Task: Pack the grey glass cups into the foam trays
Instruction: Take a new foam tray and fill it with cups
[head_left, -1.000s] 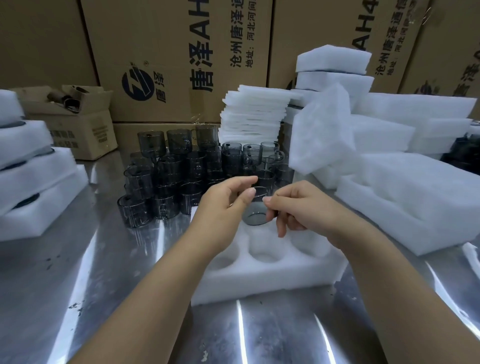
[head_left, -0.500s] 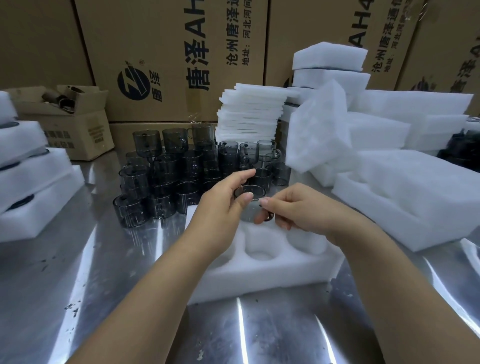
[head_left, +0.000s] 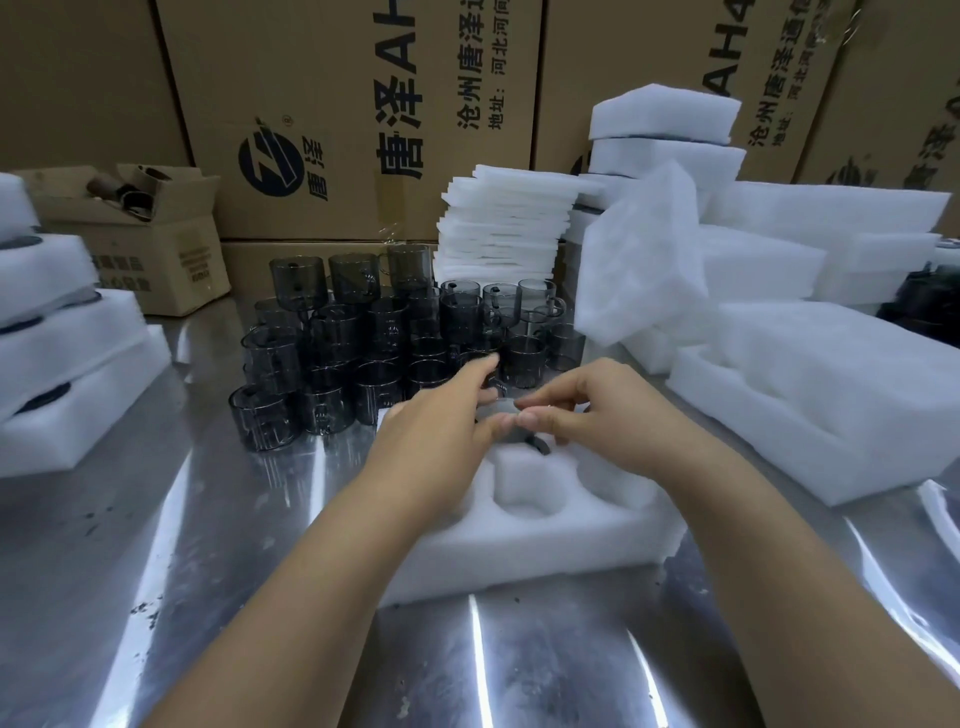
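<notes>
Head view: left hand (head_left: 441, 431) and right hand (head_left: 602, 415) hold one grey glass cup (head_left: 537, 446) between them, fingers (head_left: 530, 415) curled round it and pinching its rim, just over a back pocket of the foam tray (head_left: 519, 551). Lowered askew, its handle may catch the pocket edge; a slip could knock the stacked cups (head_left: 363, 353) close behind or strike the counter (head_left: 208, 571).

Our left hand (head_left: 441, 431) and right hand (head_left: 597, 410) grip a grey glass cup (head_left: 535, 444) (mostly hidden, blurred) over the foam tray (head_left: 519, 556) on our steel table (head_left: 208, 545).
</notes>
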